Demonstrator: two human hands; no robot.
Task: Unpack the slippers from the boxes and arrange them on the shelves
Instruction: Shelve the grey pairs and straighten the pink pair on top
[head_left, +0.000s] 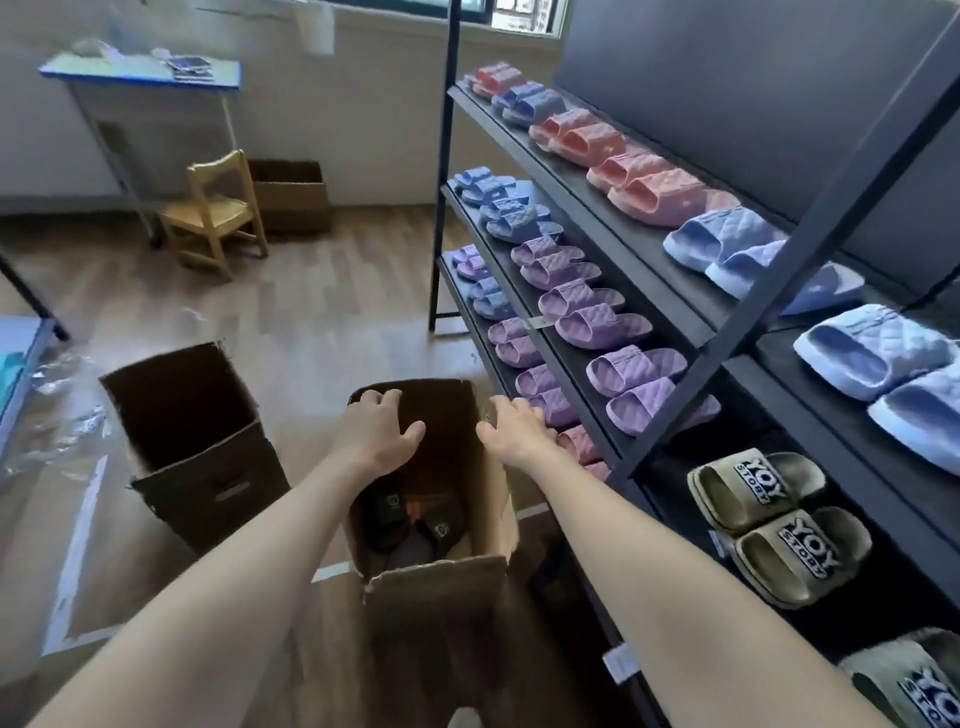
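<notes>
The left hand (382, 431) gripped the far rim of the box (441, 582), fingers curled over it. The right hand (514, 426) hung loose-fingered at the box's right corner. Dark slippers (410, 519) lay inside, beneath the left wrist, and the shelves (639, 260) stood just right of the right hand.

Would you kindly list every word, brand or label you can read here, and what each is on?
"YOY STORY": straps of the olive slipper pair.
"YOY STORY", cut off by the frame: another olive slipper, bottom right.
Too small to read: white shelf-edge tag; logos on dark slippers in the cardboard box.
</notes>
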